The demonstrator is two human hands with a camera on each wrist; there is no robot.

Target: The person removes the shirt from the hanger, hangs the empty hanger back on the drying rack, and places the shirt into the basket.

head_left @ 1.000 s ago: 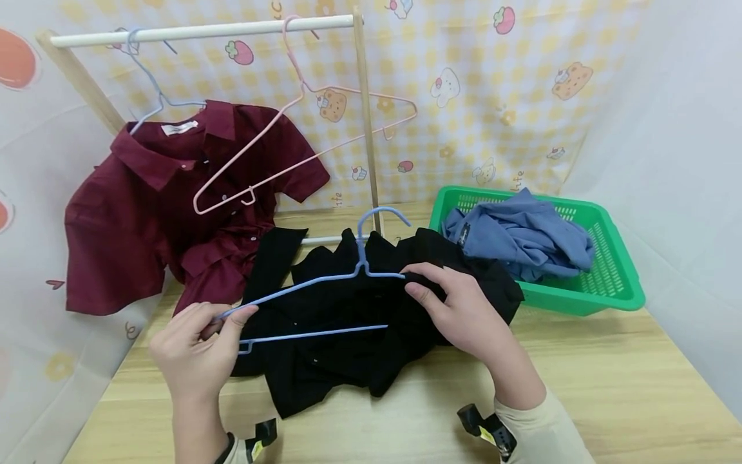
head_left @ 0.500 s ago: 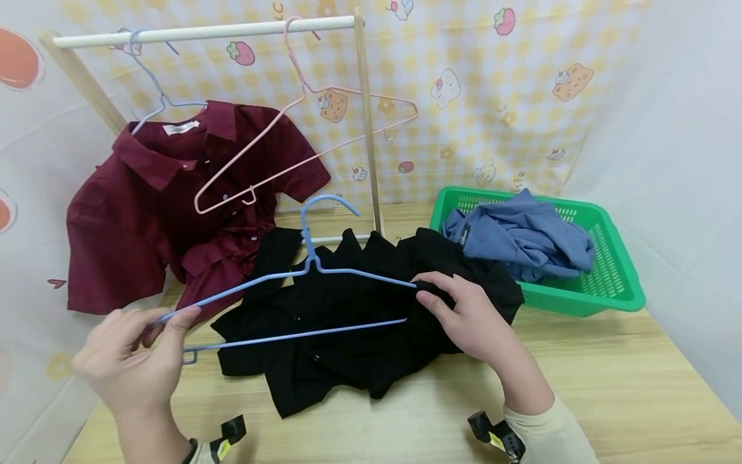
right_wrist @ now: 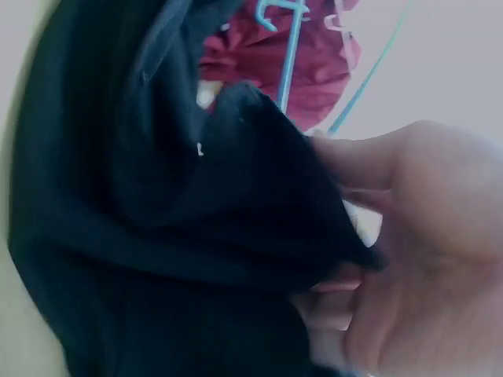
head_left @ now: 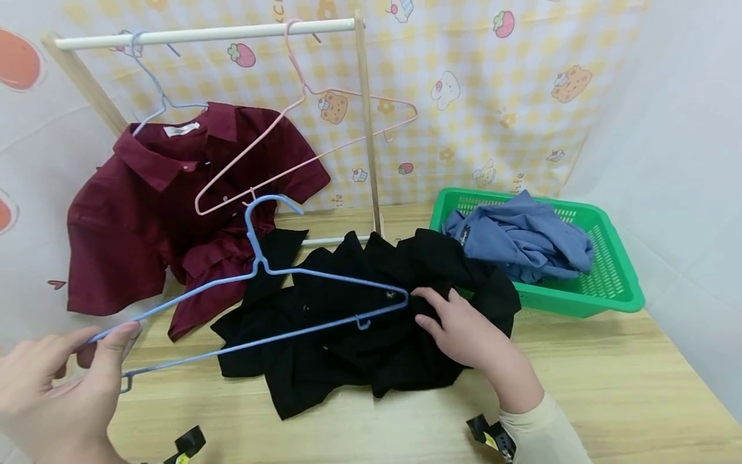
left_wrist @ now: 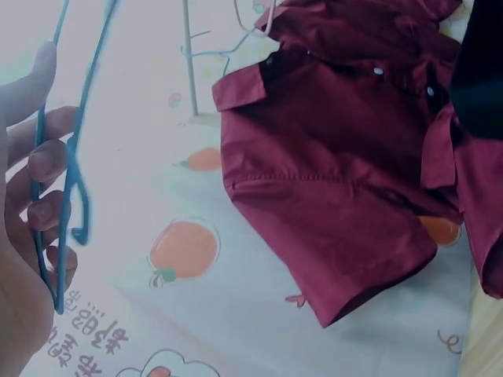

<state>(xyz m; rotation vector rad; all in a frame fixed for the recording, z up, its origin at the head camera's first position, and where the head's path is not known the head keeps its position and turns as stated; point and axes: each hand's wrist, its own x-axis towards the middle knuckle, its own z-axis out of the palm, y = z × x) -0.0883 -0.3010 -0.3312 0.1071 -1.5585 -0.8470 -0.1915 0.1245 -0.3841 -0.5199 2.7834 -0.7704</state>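
Note:
My left hand (head_left: 64,393) pinches one shoulder end of a blue clothes hanger (head_left: 261,263) between thumb and fingers. In the left wrist view, its wires pass among the fingers. The hanger's other end lies over a rumpled black shirt (head_left: 371,361) on the table, close to my right hand (head_left: 464,332). My right thumb and fingers hold a fold of the black shirt, draped across them in the right wrist view. Whether that hanger tip is inside the cloth or just at its edge in the head view: it shows bare, beside the right fingertips.
A rack's white bar (head_left: 214,35) carries a pink hanger (head_left: 301,96) and another blue hanger with a maroon shirt (head_left: 127,212). Blue clothing (head_left: 522,232) lies in a green basket (head_left: 628,277) at the right. A patterned sheet covers the back.
My left hand has drawn the blue hanger leftward, and its right end has come out of the black shirt. The right hand has moved slightly downward, still holding the cloth.

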